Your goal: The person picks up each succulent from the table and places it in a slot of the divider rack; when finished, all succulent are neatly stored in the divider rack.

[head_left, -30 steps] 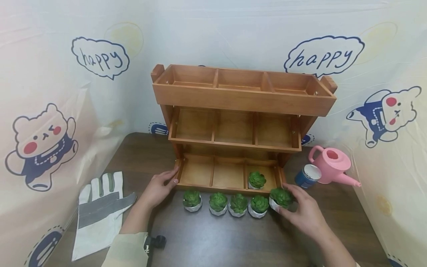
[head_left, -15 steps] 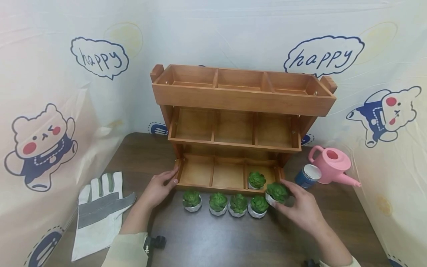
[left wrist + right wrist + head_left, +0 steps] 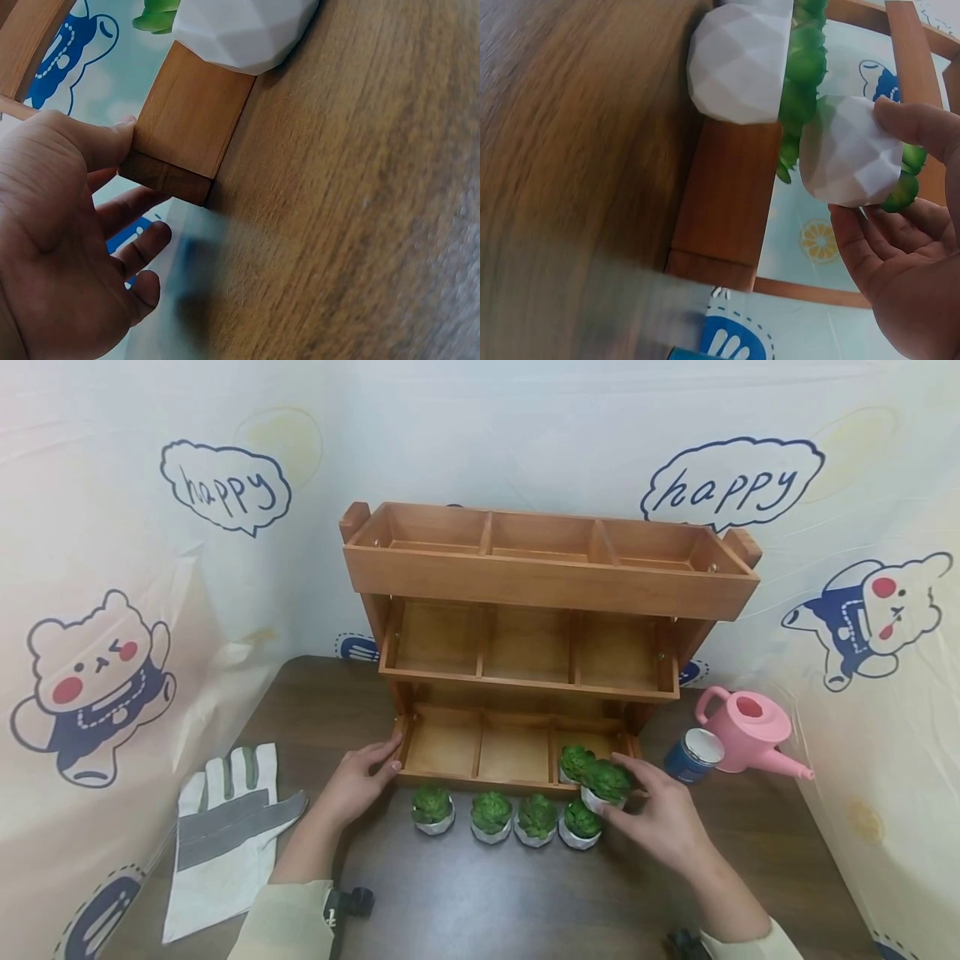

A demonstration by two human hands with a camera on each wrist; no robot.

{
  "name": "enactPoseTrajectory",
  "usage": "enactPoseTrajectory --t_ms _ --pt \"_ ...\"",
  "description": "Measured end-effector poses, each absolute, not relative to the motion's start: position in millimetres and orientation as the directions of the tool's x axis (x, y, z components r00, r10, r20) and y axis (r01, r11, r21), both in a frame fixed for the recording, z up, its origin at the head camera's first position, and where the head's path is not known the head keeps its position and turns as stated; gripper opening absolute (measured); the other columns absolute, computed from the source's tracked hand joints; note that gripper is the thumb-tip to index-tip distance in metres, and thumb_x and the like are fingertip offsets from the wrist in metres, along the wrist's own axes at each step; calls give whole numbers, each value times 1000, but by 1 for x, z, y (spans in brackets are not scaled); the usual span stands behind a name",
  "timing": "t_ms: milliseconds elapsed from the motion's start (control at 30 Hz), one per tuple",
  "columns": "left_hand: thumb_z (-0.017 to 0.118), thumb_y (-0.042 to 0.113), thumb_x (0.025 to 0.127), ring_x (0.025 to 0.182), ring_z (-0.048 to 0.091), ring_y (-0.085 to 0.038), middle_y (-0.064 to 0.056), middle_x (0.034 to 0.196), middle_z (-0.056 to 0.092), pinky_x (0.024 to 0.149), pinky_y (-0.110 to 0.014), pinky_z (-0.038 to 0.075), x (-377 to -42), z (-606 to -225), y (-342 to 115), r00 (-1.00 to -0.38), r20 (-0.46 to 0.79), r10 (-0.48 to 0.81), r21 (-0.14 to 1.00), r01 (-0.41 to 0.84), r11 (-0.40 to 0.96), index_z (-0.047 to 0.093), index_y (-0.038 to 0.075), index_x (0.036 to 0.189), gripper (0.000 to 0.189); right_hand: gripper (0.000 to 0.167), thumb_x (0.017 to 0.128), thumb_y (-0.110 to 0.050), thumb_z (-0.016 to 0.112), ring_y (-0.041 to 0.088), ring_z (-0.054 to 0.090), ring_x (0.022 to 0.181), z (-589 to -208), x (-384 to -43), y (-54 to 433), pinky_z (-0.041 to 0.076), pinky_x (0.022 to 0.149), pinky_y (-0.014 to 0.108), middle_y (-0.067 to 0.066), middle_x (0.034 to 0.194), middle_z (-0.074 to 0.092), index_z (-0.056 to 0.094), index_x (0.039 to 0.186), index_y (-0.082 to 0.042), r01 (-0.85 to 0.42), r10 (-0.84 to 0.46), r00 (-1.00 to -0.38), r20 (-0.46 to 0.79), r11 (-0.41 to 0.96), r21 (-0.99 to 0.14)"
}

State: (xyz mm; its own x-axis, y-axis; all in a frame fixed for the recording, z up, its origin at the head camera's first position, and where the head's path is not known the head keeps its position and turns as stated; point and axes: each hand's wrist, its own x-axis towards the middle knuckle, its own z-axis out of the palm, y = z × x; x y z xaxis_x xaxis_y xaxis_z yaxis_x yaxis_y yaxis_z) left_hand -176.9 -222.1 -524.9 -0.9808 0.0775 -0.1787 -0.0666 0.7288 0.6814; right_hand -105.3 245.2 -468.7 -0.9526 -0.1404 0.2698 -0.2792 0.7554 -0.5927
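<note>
A three-tier wooden planter shelf (image 3: 551, 585) stands at the back of the table, each tier split into three compartments. My left hand (image 3: 363, 783) grips the left end of the bottom tier, thumb at its top edge in the left wrist view. In my right hand (image 3: 663, 810), a potted succulent (image 3: 851, 154) with a white faceted pot is pinched between thumb and fingers. It is raised by the front of the bottom tier's right compartment. Behind it, another potted succulent (image 3: 574, 762) sits in that compartment, partly hidden. In front of the shelf stands a row of several potted succulents (image 3: 491, 814).
To the right are a blue can (image 3: 693, 756) and a pink watering can (image 3: 748, 731). A white and grey work glove (image 3: 225, 839) lies at the left of the table (image 3: 465, 906). A printed curtain (image 3: 480, 427) surrounds the table.
My right hand has carried the held potted succulent left and upward, from beside the row to the front of the bottom tier's right compartment. The left hand stays on the shelf's end.
</note>
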Motion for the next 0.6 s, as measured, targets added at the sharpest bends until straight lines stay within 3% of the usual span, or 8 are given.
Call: enactPoseTrajectory --t_ms 600 --pt "60 40 105 146 35 -44 -14 160 45 114 -73 28 -178 -527 -224 -981 -172 91 691 -54 721 45 33 157 55 74 75 -25 95 25 70 103 -468 -121 211 61 86 51 8 129 69 62 140 -10 -322 -188 -944 271 708 -629"
